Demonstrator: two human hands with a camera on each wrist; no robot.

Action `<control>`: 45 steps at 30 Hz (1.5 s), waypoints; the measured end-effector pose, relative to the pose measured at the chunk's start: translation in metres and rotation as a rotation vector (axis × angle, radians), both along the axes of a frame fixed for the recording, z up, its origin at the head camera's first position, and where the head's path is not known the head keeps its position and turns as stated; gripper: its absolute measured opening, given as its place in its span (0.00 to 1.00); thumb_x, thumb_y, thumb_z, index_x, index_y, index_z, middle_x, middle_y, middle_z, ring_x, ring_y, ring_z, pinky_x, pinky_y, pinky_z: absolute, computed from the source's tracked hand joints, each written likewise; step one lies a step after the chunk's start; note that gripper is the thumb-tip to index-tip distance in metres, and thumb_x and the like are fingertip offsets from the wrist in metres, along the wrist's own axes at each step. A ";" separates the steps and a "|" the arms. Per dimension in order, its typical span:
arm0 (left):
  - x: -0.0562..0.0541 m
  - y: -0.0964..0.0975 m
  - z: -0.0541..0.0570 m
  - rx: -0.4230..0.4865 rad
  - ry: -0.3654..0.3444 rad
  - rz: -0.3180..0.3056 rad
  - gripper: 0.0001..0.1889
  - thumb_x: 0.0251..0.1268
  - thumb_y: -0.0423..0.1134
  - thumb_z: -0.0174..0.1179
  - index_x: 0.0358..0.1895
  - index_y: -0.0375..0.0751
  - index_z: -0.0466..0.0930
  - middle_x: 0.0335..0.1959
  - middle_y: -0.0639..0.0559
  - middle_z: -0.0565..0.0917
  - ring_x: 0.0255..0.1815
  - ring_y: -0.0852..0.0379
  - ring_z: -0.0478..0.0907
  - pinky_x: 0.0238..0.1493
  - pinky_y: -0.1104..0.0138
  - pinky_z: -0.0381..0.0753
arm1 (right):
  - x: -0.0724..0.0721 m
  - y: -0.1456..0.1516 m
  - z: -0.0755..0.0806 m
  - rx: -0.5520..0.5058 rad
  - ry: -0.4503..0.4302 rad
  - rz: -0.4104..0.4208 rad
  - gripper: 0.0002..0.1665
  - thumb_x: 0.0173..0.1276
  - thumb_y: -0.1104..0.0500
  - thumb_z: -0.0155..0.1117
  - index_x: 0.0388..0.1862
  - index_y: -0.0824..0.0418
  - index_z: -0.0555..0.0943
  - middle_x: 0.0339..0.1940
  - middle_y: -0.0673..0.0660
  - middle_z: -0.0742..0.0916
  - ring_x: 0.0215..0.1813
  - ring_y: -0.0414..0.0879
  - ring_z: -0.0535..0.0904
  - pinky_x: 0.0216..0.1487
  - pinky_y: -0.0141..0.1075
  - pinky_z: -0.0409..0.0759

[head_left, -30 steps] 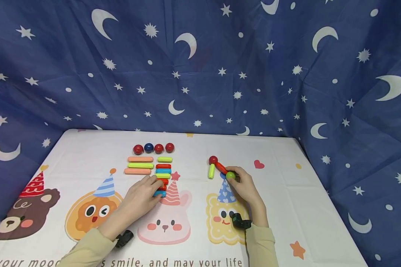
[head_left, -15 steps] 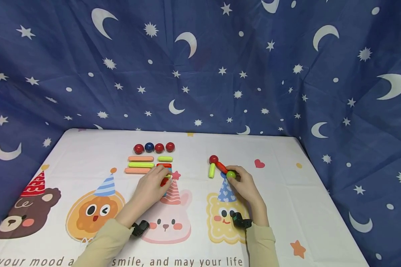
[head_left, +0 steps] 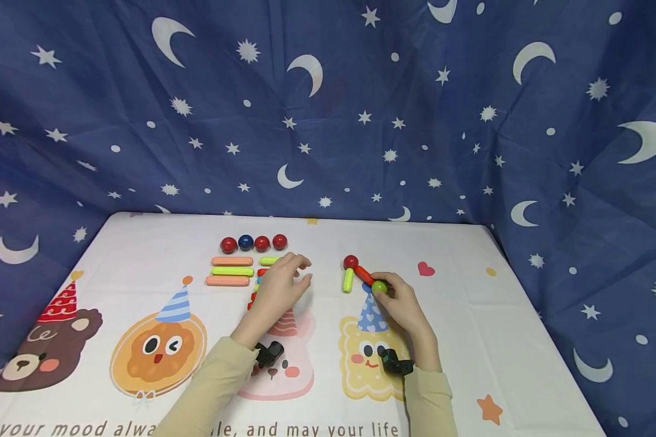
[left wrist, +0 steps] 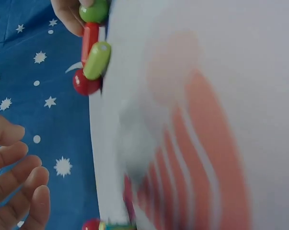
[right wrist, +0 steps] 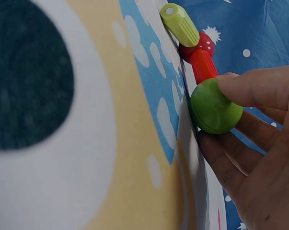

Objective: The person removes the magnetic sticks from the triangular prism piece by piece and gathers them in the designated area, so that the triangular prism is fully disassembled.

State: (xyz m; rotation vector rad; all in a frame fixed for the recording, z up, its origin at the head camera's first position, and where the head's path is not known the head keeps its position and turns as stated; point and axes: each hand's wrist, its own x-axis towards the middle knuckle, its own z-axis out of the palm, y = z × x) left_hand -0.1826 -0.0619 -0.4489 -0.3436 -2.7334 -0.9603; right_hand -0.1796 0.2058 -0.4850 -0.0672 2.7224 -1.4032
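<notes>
My right hand pinches a green ball between thumb and fingers. A red rod runs from that ball to a red ball, and a short yellow-green rod extends from the red ball toward the front. Above the rows of short rods is my left hand, its fingers apart and loosely bent. Nothing shows between those fingers in the left wrist view. Part of the short rods is hidden beneath the left hand, including red, blue and yellow-green ones.
Several balls, among them a blue ball, line up at the back left. Below them lie longer rods, two orange and one yellow-green rod. A printed white cloth covers the table, and a blue star-patterned curtain hangs behind.
My left hand has left the short rods it was touching and moved to the right and slightly back, its fingers spreading. The right hand stays in place with the green ball.
</notes>
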 end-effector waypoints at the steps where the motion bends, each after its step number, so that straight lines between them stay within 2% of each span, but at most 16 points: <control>1: -0.002 0.004 0.000 0.017 -0.011 -0.001 0.10 0.58 0.37 0.64 0.44 0.43 0.81 0.39 0.50 0.83 0.37 0.53 0.80 0.36 0.63 0.78 | 0.000 0.000 0.000 0.000 0.001 0.000 0.22 0.67 0.63 0.60 0.60 0.55 0.76 0.60 0.58 0.79 0.58 0.54 0.77 0.65 0.50 0.74; 8: -0.018 0.029 -0.007 0.170 -0.120 0.002 0.13 0.58 0.38 0.65 0.46 0.42 0.81 0.40 0.49 0.84 0.37 0.53 0.81 0.39 0.63 0.78 | 0.000 -0.001 -0.002 -0.004 0.000 -0.003 0.21 0.67 0.63 0.61 0.60 0.55 0.76 0.60 0.58 0.79 0.59 0.54 0.77 0.64 0.50 0.74; 15: -0.030 0.052 -0.019 0.366 -0.297 -0.022 0.18 0.54 0.36 0.67 0.49 0.38 0.80 0.42 0.42 0.84 0.38 0.51 0.82 0.39 0.64 0.79 | 0.001 -0.001 -0.003 -0.012 -0.007 -0.009 0.21 0.67 0.63 0.60 0.60 0.55 0.76 0.60 0.58 0.79 0.59 0.54 0.77 0.64 0.50 0.74; 18: -0.033 0.062 -0.025 0.454 -0.370 0.003 0.19 0.54 0.35 0.68 0.50 0.37 0.78 0.42 0.41 0.84 0.41 0.49 0.83 0.41 0.64 0.81 | 0.001 -0.002 -0.003 -0.020 -0.008 -0.004 0.21 0.67 0.63 0.60 0.60 0.54 0.76 0.60 0.58 0.79 0.59 0.54 0.77 0.64 0.50 0.74; 21: -0.034 0.071 -0.030 0.508 -0.410 0.046 0.22 0.53 0.35 0.68 0.52 0.37 0.76 0.42 0.41 0.84 0.41 0.49 0.83 0.40 0.64 0.82 | 0.002 -0.002 -0.003 -0.028 -0.014 -0.004 0.21 0.67 0.63 0.60 0.60 0.54 0.76 0.61 0.58 0.79 0.60 0.54 0.77 0.65 0.50 0.74; 25: -0.035 0.082 -0.036 0.480 -0.421 0.101 0.24 0.51 0.36 0.70 0.53 0.39 0.76 0.39 0.44 0.84 0.38 0.52 0.82 0.37 0.66 0.79 | 0.001 -0.002 -0.003 -0.024 -0.015 -0.002 0.22 0.67 0.63 0.61 0.60 0.53 0.76 0.61 0.57 0.79 0.60 0.54 0.77 0.65 0.50 0.73; 30: -0.036 0.092 -0.040 0.406 -0.397 0.148 0.24 0.49 0.37 0.72 0.51 0.41 0.76 0.36 0.48 0.84 0.35 0.54 0.81 0.36 0.66 0.75 | 0.001 -0.001 -0.001 -0.017 -0.009 0.001 0.22 0.67 0.63 0.61 0.60 0.55 0.76 0.61 0.58 0.79 0.61 0.54 0.76 0.65 0.50 0.73; 39: -0.037 0.097 -0.041 0.354 -0.353 0.183 0.25 0.48 0.36 0.72 0.52 0.44 0.76 0.33 0.50 0.85 0.29 0.58 0.77 0.31 0.69 0.70 | 0.000 0.000 0.001 -0.014 0.008 0.010 0.22 0.67 0.63 0.60 0.60 0.56 0.76 0.61 0.59 0.79 0.60 0.55 0.76 0.65 0.50 0.73; 45: -0.039 0.094 -0.039 0.344 -0.338 0.203 0.21 0.48 0.34 0.71 0.49 0.44 0.77 0.31 0.51 0.86 0.28 0.58 0.79 0.28 0.69 0.69 | -0.002 -0.001 0.000 0.001 0.013 0.013 0.22 0.67 0.63 0.60 0.60 0.55 0.76 0.61 0.58 0.79 0.60 0.54 0.76 0.65 0.50 0.73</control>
